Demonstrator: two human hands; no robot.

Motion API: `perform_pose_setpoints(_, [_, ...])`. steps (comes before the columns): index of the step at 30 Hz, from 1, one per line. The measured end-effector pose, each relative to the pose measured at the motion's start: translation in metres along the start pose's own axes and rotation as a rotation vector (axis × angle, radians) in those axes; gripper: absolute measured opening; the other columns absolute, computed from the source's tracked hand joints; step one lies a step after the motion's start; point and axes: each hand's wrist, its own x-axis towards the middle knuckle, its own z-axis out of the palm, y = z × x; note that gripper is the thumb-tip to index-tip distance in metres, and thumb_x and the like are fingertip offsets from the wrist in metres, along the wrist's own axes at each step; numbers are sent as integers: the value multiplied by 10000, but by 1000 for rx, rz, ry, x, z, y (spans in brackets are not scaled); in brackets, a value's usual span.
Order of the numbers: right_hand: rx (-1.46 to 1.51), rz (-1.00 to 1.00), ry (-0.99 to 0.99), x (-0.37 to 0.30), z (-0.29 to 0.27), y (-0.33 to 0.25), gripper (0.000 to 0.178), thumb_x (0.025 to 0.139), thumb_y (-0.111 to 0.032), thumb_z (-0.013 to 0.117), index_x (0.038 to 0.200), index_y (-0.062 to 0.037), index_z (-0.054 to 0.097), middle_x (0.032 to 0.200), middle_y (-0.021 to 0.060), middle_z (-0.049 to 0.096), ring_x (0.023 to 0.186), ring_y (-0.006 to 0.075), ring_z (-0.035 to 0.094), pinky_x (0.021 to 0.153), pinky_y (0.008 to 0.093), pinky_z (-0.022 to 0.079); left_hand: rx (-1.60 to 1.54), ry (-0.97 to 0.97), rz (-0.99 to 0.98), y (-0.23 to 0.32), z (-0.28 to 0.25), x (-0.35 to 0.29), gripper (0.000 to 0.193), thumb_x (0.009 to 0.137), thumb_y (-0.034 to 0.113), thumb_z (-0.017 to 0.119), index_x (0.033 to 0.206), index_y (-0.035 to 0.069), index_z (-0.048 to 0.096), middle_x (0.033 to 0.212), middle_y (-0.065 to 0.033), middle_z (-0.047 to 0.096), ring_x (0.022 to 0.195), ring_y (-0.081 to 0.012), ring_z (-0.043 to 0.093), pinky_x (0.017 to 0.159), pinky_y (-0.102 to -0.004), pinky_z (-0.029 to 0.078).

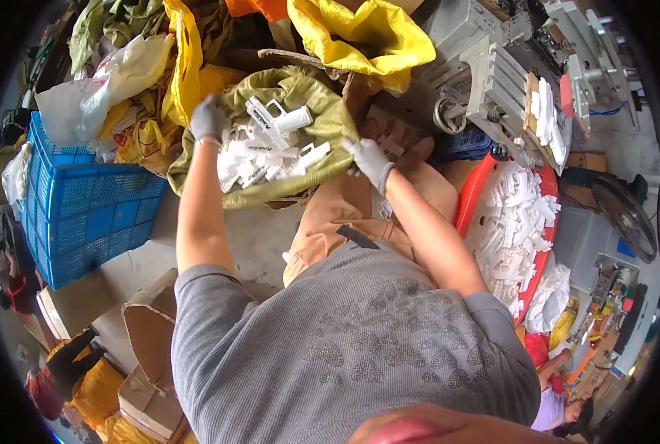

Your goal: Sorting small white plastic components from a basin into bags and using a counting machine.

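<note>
An olive-green woven sack (300,85) lies with its mouth wide in front of me. Inside it is a heap of white plastic toy guns (274,126), some with dark printing on their sides. My left hand (208,120), in a grey glove, grips the sack's left rim. Opposite it, my right hand (372,163), gloved the same way, has its fingers closed round the right rim. Its fingertips are partly hidden by the sack's edge. Neither hand touches the white pieces.
A blue plastic crate (86,214) stands at the left, with bags above it. A yellow sack (374,37) is beyond the green one. At my right sits a red tub (472,194) of white plastic parts (511,222), near a grey machine (493,103). Cardboard boxes (149,403) lie lower left.
</note>
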Motion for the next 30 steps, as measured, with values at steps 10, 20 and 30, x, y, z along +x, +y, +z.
perform_pose_setpoints(10, [263,-522,365,-52,-66,-35,386,934,-316,473,1119,2,591,988,56,639,861,123,609,720,244,489,-2,48,165,92,-91,105,315,867,375,460,990,162,656,879,-181,655,851,-396,604,754,-465,481])
perform_pose_setpoints(20, [324,-4,382,-58,-112,86,364,917,-356,520,1169,-94,536,954,46,608,736,119,605,538,256,522,-414,-12,306,135,-50,46,288,850,234,601,1083,67,622,1028,-130,656,949,-302,618,819,-365,482])
perform_pose_setpoints(30, [-542,-332,372,-183,-119,146,388,900,-371,521,1144,-71,556,1082,139,613,959,324,602,838,387,477,-303,-392,482,158,-33,-125,368,871,82,581,1227,0,539,1235,-199,557,1146,-338,534,921,-377,452])
